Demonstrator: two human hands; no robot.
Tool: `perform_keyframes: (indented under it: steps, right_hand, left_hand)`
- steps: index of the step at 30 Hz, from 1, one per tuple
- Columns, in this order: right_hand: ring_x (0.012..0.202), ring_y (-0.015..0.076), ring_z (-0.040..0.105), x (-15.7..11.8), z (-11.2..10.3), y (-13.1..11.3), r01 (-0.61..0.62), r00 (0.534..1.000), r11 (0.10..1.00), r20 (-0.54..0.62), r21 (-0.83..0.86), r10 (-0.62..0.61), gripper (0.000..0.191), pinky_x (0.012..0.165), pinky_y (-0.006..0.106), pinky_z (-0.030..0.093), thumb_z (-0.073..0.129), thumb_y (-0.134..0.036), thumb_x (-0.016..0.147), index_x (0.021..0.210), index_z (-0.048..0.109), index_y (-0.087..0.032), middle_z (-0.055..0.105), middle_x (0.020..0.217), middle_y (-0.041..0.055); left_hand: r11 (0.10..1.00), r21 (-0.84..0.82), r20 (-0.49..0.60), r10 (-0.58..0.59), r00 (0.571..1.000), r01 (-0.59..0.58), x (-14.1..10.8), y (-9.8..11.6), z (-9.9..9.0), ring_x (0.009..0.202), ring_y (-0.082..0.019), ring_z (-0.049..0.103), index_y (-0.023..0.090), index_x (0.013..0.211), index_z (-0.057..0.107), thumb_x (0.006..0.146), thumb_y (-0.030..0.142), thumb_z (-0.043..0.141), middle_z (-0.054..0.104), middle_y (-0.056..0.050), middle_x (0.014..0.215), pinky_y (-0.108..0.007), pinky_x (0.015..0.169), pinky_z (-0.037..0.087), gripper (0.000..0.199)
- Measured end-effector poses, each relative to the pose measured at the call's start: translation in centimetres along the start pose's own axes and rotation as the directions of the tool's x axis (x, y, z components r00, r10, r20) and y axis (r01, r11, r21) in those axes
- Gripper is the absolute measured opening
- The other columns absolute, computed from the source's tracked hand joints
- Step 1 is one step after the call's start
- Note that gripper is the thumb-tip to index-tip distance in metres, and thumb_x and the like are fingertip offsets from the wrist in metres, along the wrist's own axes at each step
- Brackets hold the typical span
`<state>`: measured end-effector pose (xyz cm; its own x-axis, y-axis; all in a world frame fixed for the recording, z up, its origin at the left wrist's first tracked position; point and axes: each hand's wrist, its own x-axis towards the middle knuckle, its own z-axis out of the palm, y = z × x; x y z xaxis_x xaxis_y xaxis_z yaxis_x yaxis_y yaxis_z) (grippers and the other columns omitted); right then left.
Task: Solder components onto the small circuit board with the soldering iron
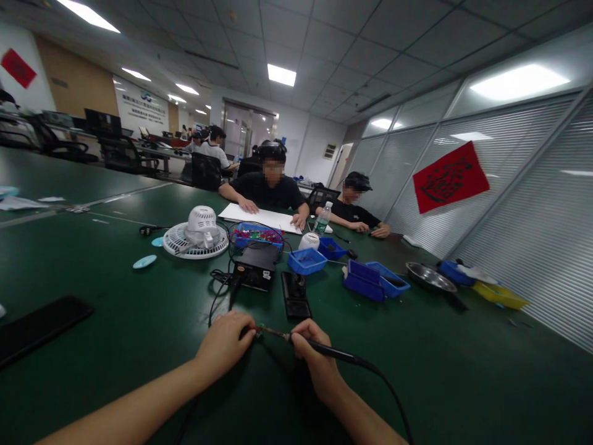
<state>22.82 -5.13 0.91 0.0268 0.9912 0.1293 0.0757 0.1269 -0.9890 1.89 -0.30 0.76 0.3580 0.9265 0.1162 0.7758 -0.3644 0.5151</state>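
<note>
My right hand (314, 351) grips a soldering iron (333, 352) by its black handle, and the cable trails down to the right. The iron's metal tip points left, meeting or nearly touching a small green circuit board (260, 330). My left hand (228, 341) is closed at the board's left side, thumb and fingers pinched around its edge; fine details there are too small to make out. Just beyond my hands stand a black soldering station (254, 272) with cables and a black iron stand (296, 295).
A white fan part (197, 238) lies at the left behind the station. Blue trays (306, 262) and a metal bowl (430, 277) are on the right. A black phone-like slab (44, 324) lies at the left. Two people sit across the green table (139, 321), near a water bottle (323, 219).
</note>
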Motion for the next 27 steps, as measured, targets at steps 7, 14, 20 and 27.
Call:
perform_keyframes:
  steps: [7, 14, 20, 27]
  right_hand:
    - [0.053, 0.0110, 0.041, 0.0, 0.1, 0.2, 0.023, 1.000, 1.000, 0.000, -0.001, -0.023, 0.014, 0.052, 0.022, 0.032, 0.061, -0.027, 0.080, 0.072, 0.055, -0.018, 0.047, 0.059, -0.0054]
    - [0.052, 0.0113, 0.040, -0.2, 0.3, -0.7, -0.011, 1.000, 0.999, -0.024, -0.050, 0.009, 0.015, 0.050, 0.022, 0.031, 0.063, -0.030, 0.077, 0.069, 0.058, -0.018, 0.044, 0.055, -0.0056]
    - [0.049, 0.0115, 0.039, -0.2, -0.2, 0.2, 0.033, 0.991, 0.997, -0.130, -0.069, -0.041, 0.025, 0.050, 0.023, 0.031, 0.058, -0.038, 0.082, 0.068, 0.057, -0.018, 0.044, 0.051, -0.0061]
    - [0.047, 0.0105, 0.038, -0.3, -0.3, 0.4, 0.045, 0.992, 0.997, -0.113, -0.064, -0.052, 0.025, 0.048, 0.022, 0.030, 0.060, -0.037, 0.082, 0.066, 0.056, -0.017, 0.043, 0.050, -0.0064]
  left_hand:
    - [1.000, 0.031, 0.020, -0.007, 1.000, 0.007, 0.0, 0.1, -0.1, 0.092, -0.019, 0.056, 0.024, 0.084, 0.065, 0.085, 0.029, 0.050, 0.067, -0.001, 0.090, -0.029, 0.078, 0.035, 0.016]
    - [1.000, 0.023, 0.017, 0.000, 1.000, -0.001, 0.1, -0.2, 0.1, 0.093, -0.018, 0.056, 0.024, 0.083, 0.065, 0.084, 0.026, 0.051, 0.067, 0.000, 0.090, -0.028, 0.078, 0.035, 0.014]
    - [0.999, 0.027, 0.024, -0.018, 1.000, 0.017, 0.1, 0.1, 0.0, 0.093, -0.018, 0.056, 0.024, 0.083, 0.065, 0.084, 0.026, 0.050, 0.068, 0.000, 0.091, -0.029, 0.079, 0.034, 0.015]
    - [0.999, 0.030, 0.031, -0.015, 0.999, 0.014, 0.0, 0.4, -0.3, 0.094, -0.019, 0.056, 0.024, 0.083, 0.065, 0.085, 0.027, 0.049, 0.068, -0.001, 0.093, -0.029, 0.078, 0.035, 0.016]
